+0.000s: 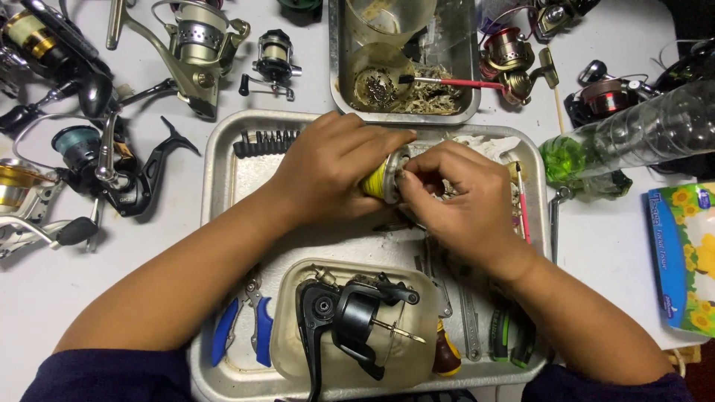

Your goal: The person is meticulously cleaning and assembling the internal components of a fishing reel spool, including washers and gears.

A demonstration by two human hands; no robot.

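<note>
Fingers (417, 179) of both hands clamp a small metal spool wound with yellow line (380, 180), held over the steel tray (223, 171). Spool looks rigid, light, possibly greasy; grip its rims.

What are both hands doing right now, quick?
Left hand: closed around the yellow spool.
Right hand: fingers pinching the spool's end.

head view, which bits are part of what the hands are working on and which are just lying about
In hand:
- left hand and right hand, both on the spool with yellow line
- metal tray beneath them

Lying about:
- black reel body in a plastic tub
- blue-handled pliers
- bit holder
- reels on the table
- green bottle
- tissue pack
</note>
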